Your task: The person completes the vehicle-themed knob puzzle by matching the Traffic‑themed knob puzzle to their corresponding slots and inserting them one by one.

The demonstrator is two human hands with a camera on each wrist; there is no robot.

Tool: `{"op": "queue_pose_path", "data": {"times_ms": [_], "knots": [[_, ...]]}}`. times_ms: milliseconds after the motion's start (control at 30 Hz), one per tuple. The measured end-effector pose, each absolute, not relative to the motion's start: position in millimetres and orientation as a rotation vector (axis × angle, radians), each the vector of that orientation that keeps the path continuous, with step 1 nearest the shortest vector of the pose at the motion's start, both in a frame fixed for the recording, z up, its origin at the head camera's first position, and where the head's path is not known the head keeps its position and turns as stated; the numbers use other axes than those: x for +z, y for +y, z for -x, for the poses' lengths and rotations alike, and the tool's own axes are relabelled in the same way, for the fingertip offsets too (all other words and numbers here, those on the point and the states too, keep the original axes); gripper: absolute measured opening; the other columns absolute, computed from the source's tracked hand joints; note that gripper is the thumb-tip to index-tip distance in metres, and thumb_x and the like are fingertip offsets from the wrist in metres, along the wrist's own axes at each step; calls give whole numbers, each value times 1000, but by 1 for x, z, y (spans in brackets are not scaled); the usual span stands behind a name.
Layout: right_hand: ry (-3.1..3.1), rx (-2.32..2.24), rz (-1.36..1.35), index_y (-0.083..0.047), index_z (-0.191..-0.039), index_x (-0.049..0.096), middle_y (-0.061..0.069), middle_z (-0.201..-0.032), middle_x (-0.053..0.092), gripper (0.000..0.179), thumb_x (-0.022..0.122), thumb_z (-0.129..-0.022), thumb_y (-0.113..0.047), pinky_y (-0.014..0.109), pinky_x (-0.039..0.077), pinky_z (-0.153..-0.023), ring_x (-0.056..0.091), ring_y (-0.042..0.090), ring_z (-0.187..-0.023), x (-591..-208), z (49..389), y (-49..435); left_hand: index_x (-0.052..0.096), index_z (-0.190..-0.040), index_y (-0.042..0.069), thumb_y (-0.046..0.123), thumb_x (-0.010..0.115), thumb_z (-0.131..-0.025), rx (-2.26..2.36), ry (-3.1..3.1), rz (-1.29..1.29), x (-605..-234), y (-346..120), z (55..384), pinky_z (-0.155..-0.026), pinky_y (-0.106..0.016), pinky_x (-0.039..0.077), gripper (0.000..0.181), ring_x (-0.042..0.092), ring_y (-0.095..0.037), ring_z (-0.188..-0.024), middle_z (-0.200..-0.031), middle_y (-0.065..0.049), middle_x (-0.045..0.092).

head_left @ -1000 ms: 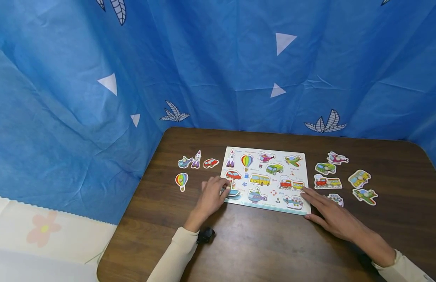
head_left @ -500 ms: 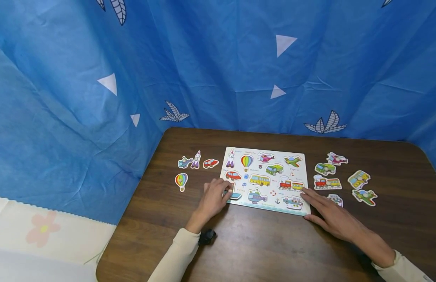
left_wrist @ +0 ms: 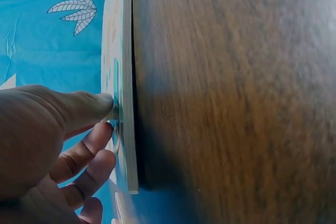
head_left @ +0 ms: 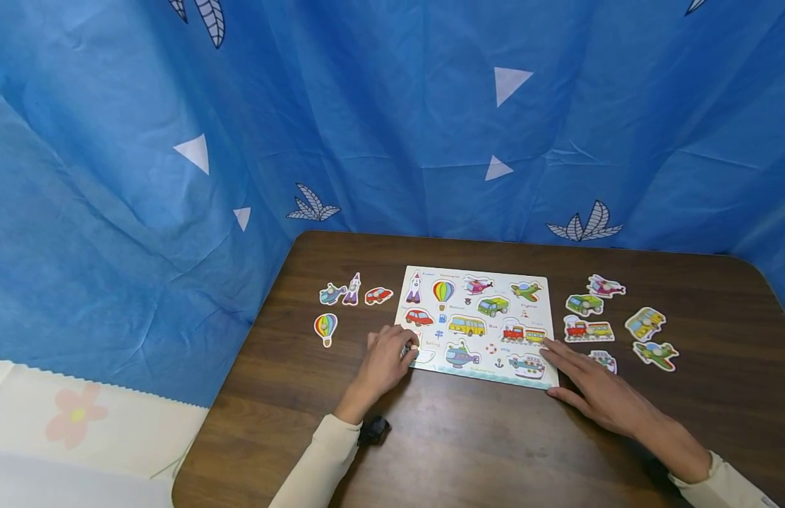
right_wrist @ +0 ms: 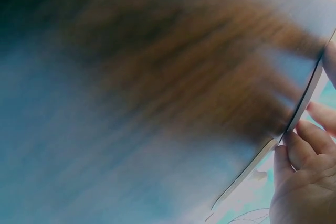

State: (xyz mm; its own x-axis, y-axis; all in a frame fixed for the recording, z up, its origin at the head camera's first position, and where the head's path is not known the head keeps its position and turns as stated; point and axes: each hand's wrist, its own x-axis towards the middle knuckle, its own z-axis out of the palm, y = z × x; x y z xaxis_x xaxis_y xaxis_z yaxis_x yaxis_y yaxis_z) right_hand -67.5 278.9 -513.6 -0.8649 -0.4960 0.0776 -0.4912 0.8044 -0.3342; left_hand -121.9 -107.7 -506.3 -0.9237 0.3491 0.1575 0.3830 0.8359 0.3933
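Note:
My left hand (head_left: 385,360) is at the lower left corner of a white puzzle board (head_left: 546,300) printed with vehicles. Its thumb and a finger pinch the knob of a sailboat puzzle piece (head_left: 424,355), mostly covered by the fingers in the head view. From the left wrist, the teal edge of the piece (left_wrist: 116,74) lies against the board's face; whether it sits fully in its recess I cannot tell. My right hand (head_left: 598,395) rests with extended fingers on the board's right edge, thumb by the lower right corner.
Left of the board lie a submarine (head_left: 332,293), rocket (head_left: 352,289), red car (head_left: 378,295) and balloon piece (head_left: 325,327). On its right are a helicopter (head_left: 606,286), truck (head_left: 584,305), train (head_left: 588,329), bus (head_left: 645,323), plane (head_left: 656,355) and partly covered ship (head_left: 602,360).
The left hand has shifted slightly right and down with the sailboat piece, whose visible hull looked teal before and now looks pale. My right hand stays in place.

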Motion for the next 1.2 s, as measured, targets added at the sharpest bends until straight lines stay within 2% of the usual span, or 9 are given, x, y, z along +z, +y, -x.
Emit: {"op": "queue_pose_path", "data": {"times_ms": [200,400,567,800,1000,1200], "knots": [[2980,-568,828,-13,-149,49,9,-157,42,66,70,-93,-41,57,47,-96,51,39,-132,-513,67,278,70,-93,17,18,77,-89,-654,-2939,588,-508,-108,122,-76,-35,32,8,56,-17,-86,-89,5,65],[2976,-575,846,-13,-149,49,9,-157,43,66,71,-92,-40,57,47,-96,51,39,-133,-513,67,278,72,-103,15,21,78,-88,-749,-2903,547,-505,-118,125,-75,-33,29,17,55,-18,-87,-94,0,66],[2971,-562,834,-13,-149,49,10,-157,43,67,71,-92,-41,57,47,-97,51,39,-133,-514,67,278,73,-102,14,20,77,-89,-816,-2845,499,-496,-143,132,-73,-33,30,15,56,-18,-88,-93,-1,67],[2973,-565,840,-13,-149,48,9,-157,42,68,71,-92,-41,57,48,-95,51,39,-132,-514,68,278,71,-101,13,15,78,-88,-807,-2832,437,-490,-187,143,-78,-38,40,14,57,-20,-88,-91,-2,64],[2963,-565,854,-12,-149,48,10,-158,41,68,71,-92,-40,57,49,-95,51,40,-132,-513,69,277,70,-107,14,11,76,-89,-837,-2924,553,-490,-231,153,-79,-41,29,20,54,-23,-94,-94,-3,63],[2952,-557,832,-12,-149,48,11,-158,41,68,70,-93,-41,59,48,-95,51,41,-132,-512,68,278,70,-108,13,6,74,-89,-905,-3005,622,-488,-265,162,-80,-43,25,21,52,-30,-94,-98,-3,65]]}}
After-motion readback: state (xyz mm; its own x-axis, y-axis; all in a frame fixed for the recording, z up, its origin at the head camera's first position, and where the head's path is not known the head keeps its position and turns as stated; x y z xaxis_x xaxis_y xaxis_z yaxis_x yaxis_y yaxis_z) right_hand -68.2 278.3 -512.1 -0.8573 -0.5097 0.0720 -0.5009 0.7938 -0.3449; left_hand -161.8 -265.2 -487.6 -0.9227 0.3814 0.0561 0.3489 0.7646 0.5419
